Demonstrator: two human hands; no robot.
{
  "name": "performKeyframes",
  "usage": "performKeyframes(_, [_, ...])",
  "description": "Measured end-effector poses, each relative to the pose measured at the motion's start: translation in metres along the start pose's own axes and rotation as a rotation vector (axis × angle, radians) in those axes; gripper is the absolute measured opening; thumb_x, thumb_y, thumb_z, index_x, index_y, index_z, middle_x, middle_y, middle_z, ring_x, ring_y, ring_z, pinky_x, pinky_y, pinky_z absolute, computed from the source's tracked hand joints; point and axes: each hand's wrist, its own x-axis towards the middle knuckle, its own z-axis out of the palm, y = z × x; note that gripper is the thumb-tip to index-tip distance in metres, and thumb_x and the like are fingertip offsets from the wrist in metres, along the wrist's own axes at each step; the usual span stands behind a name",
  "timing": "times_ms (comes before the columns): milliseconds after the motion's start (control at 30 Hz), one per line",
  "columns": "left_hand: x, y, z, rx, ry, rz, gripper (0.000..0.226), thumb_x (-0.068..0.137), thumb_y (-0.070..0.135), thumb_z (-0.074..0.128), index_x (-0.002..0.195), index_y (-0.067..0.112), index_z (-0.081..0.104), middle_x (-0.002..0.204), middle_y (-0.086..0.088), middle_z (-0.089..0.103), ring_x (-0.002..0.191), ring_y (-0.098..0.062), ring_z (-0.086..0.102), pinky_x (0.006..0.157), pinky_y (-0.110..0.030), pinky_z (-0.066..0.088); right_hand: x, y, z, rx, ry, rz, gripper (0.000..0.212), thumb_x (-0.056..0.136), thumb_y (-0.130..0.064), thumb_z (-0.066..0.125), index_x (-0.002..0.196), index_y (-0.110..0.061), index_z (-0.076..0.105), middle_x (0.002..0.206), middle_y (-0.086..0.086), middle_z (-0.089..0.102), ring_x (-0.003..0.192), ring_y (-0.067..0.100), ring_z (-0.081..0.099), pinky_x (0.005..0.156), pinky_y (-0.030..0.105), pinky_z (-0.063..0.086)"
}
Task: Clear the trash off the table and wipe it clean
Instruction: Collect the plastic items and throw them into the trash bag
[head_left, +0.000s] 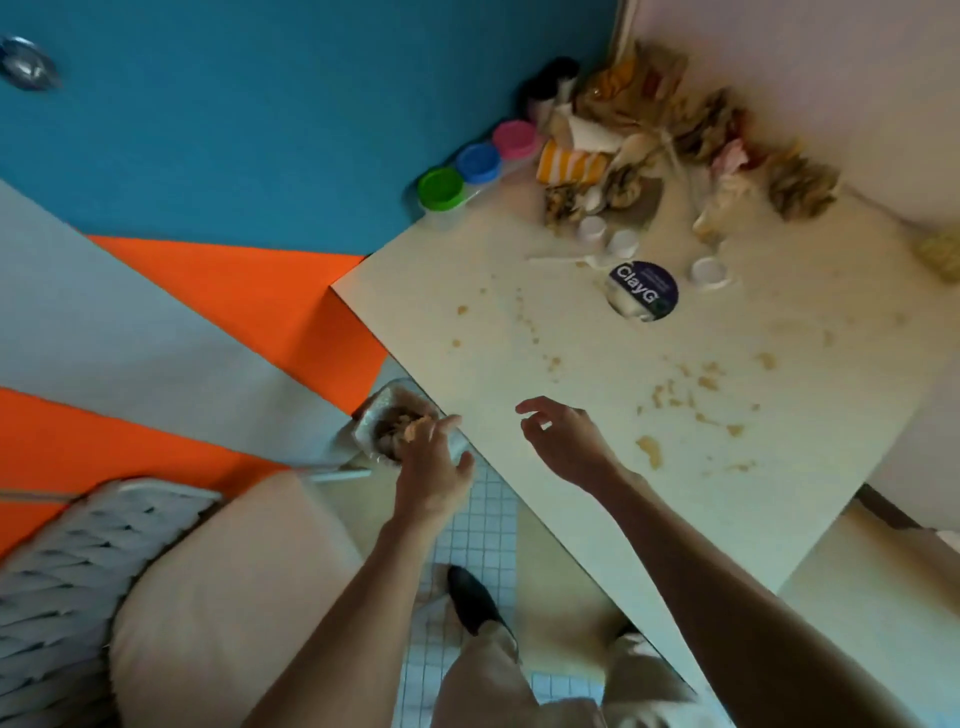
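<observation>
The trash (670, 140), a heap of crumpled paper wrappers, napkins and food scraps, lies at the far corner of the table (519, 364), against the wall. Brown crumbs and smears (691, 400) are scattered across the middle and right part of the tabletop. A round tub with a dark "ClayG" lid (644, 290) stands just in front of the heap, with three small white cups (623, 241) near it. Three jars with green, blue and pink lids (478, 165) stand in a row along the table's left edge.

The left hand (431, 462) is beside the table's near-left edge, over a clear plastic container (387, 423) holding brown scraps; the fingertips pinch a small pale scrap. The right hand (566, 441) hovers above the tabletop, fingers curled loosely and apart, grasping nothing.

A cushioned chair (218, 587) stands to the left. A dark shoe (472, 603) rests on the tiled floor.
</observation>
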Motion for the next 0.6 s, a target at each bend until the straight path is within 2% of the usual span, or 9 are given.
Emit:
performKeyframes(67, [-0.006, 0.043, 0.016, 0.008, 0.011, 0.019, 0.051, 0.091, 0.025, 0.064, 0.140, 0.018, 0.052, 0.141, -0.007, 0.049, 0.135, -0.024, 0.044, 0.114, -0.039, 0.038, -0.007, 0.028, -0.036, 0.009, 0.027, 0.006, 0.028, 0.095, -0.028, 0.052, 0.118, -0.032, 0.067, 0.107, -0.006, 0.072, 0.089, 0.016, 0.065, 0.081, 0.024, 0.047])
performKeyframes(133, [-0.013, 0.078, 0.033, -0.001, 0.026, 0.018, 0.050, 0.093, 0.022, 0.064, 0.141, 0.019, 0.051, 0.144, -0.006, 0.048, 0.136, -0.022, 0.043, 0.113, -0.032, 0.032, -0.015, 0.051, -0.065, -0.011, 0.023, -0.007, 0.028, 0.095, -0.029, 0.051, 0.120, -0.032, 0.066, 0.107, -0.008, 0.072, 0.095, 0.015, 0.066, 0.084, 0.026, 0.048])
performKeyframes(300, [-0.031, 0.162, 0.088, -0.037, 0.075, 0.048, 0.044, 0.096, 0.027, 0.062, 0.139, 0.026, 0.053, 0.144, 0.000, 0.048, 0.133, -0.021, 0.047, 0.107, -0.033, 0.038, -0.036, 0.111, -0.137, -0.044, 0.012, -0.046, 0.032, 0.094, -0.033, 0.049, 0.123, -0.034, 0.062, 0.111, -0.013, 0.070, 0.104, 0.013, 0.064, 0.089, 0.032, 0.051])
performKeyframes(600, [-0.041, 0.280, 0.178, -0.070, 0.091, 0.155, 0.039, 0.095, 0.028, 0.064, 0.134, 0.032, 0.057, 0.138, 0.007, 0.052, 0.129, -0.013, 0.051, 0.102, -0.022, 0.041, -0.050, 0.199, -0.241, -0.049, 0.098, -0.068, 0.032, 0.095, -0.035, 0.048, 0.124, -0.036, 0.061, 0.115, -0.012, 0.069, 0.093, 0.007, 0.067, 0.086, 0.030, 0.053])
